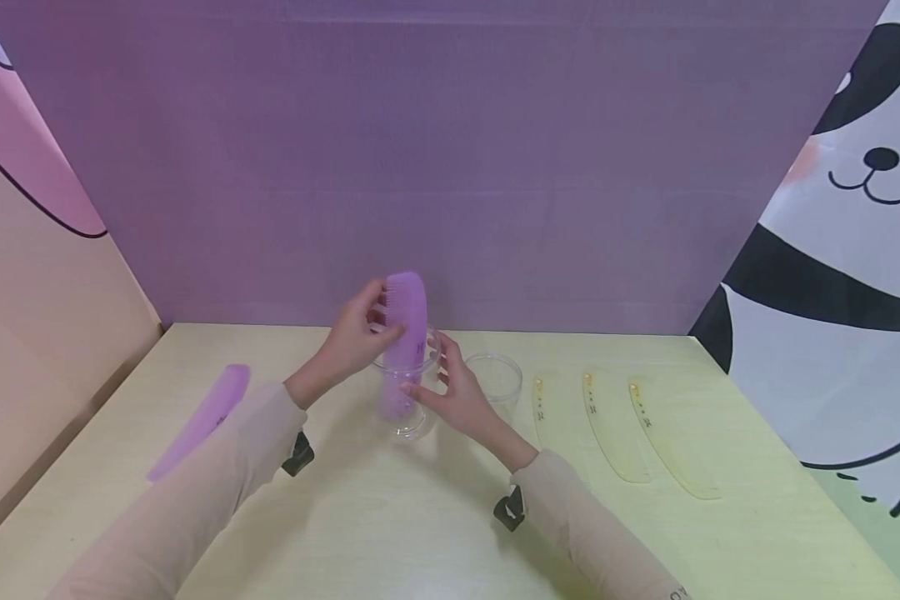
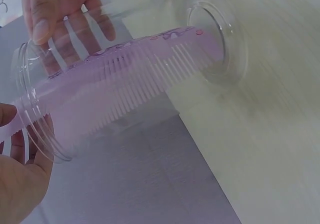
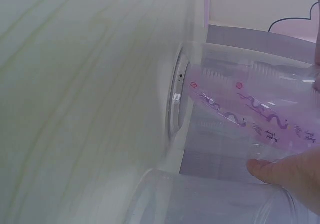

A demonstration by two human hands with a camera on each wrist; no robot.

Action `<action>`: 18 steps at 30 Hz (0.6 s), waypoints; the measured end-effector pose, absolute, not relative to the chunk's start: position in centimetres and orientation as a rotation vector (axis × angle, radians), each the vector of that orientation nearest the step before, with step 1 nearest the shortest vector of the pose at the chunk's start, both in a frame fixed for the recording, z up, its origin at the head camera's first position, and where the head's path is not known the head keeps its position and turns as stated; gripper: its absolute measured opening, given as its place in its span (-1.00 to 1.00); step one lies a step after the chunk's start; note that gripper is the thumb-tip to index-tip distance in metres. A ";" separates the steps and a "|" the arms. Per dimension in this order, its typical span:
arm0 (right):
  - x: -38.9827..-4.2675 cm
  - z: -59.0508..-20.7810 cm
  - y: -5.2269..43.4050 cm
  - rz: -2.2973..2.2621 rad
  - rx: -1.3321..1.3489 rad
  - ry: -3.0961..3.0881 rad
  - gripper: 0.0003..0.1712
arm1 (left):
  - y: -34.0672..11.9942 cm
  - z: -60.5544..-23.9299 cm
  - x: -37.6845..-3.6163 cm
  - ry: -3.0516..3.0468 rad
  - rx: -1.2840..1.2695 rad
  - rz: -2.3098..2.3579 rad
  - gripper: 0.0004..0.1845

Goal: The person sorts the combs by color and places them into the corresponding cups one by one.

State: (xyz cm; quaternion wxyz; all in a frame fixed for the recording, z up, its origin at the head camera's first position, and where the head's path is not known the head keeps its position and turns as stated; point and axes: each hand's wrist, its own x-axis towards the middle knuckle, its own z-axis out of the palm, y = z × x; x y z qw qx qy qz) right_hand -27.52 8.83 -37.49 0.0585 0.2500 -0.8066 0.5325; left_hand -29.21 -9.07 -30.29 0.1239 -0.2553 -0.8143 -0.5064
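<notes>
A purple comb (image 1: pixel 407 325) stands on end inside a clear plastic cup (image 1: pixel 405 417) on the pale table (image 1: pixel 390 525). My left hand (image 1: pixel 373 321) pinches the comb's upper part above the rim. My right hand (image 1: pixel 437 373) grips the cup from the right, thumb in front and fingers behind. In the left wrist view the comb (image 2: pixel 125 79) reaches the bottom of the cup (image 2: pixel 222 39), with its teeth pointing down in the picture. In the right wrist view the comb (image 3: pixel 260 116) shows through the cup wall (image 3: pixel 177 99), and my thumb (image 3: pixel 290 176) presses on it.
A second clear cup (image 1: pixel 495 379) stands empty just right of my right hand. Another purple comb (image 1: pixel 202 417) lies on the table at the left. Three yellow combs (image 1: pixel 615 425) lie side by side at the right. Purple and printed panels wall the table in.
</notes>
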 end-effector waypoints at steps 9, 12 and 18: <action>-27.4 -37.4 8.9 1.609 0.776 -2.434 -0.06 | -9.2 -31.0 -29.8 -2.393 -0.799 -1.407 -0.56; -27.4 -37.6 9.0 1.587 0.800 -2.414 -0.06 | -9.1 -31.0 -29.8 -2.401 -0.808 -1.374 -0.59; -27.6 -37.7 9.0 1.558 0.816 -2.407 -0.07 | -8.9 -30.7 -29.8 -2.429 -0.808 -1.316 -0.64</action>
